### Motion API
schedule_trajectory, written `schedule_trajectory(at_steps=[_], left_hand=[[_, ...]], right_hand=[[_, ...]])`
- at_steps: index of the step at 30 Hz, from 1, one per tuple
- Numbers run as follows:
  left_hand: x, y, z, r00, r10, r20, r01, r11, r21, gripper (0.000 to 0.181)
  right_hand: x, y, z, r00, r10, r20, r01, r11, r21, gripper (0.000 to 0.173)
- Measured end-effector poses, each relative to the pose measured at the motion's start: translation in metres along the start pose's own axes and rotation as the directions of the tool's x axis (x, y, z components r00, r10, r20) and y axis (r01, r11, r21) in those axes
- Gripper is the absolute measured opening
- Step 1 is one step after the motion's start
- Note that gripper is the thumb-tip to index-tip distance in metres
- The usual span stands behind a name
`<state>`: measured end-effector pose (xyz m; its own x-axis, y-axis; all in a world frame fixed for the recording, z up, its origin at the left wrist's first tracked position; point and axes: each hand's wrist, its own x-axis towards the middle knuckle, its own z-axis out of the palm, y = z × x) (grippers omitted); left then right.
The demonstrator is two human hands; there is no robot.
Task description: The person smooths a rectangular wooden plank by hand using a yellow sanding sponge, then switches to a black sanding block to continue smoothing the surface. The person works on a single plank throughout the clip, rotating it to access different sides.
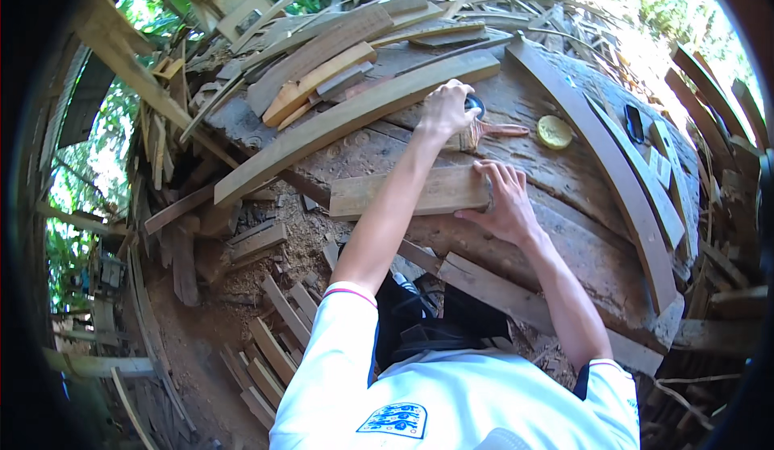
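My left hand point(448, 110) reaches across the bench, its fingers curled around the rim of a dark round object point(475, 106), perhaps a small tin or lid; the hand hides much of it. Just below lies a paintbrush point(505, 130) with a reddish-brown handle, its bristles point(464, 139) partly behind my left wrist. My right hand point(503, 203) grips the right end of a short wooden board point(444, 193), thumb on the near edge and fingers over the far one. The board's left part passes beneath my left forearm.
A weathered wooden bench point(544, 178) carries a long curved timber point(357, 120) and another curved plank point(604, 166) at right. A round yellowish pad point(554, 132) and a dark phone-like object point(634, 123) lie there. Offcuts point(275, 353) and sawdust cover the ground at left.
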<state>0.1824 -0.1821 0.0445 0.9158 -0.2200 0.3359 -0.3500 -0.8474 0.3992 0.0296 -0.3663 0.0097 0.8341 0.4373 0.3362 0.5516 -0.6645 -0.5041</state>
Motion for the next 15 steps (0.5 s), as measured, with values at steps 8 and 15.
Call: schedule_trajectory(at_steps=[8,15], left_hand=[[0.016,-0.012,0.006,0.998,0.000,-0.055,-0.003,0.999,-0.051,0.024],[-0.043,0.049,-0.057,0.870,0.262,-0.417,-0.318,0.946,-0.069,0.022]], right_hand=[[-0.009,-0.009,0.011,1.000,0.008,0.010,-0.008,0.999,0.038,0.123],[-0.003,0.000,0.009,0.991,0.103,0.083,-0.112,0.987,0.119,0.131]])
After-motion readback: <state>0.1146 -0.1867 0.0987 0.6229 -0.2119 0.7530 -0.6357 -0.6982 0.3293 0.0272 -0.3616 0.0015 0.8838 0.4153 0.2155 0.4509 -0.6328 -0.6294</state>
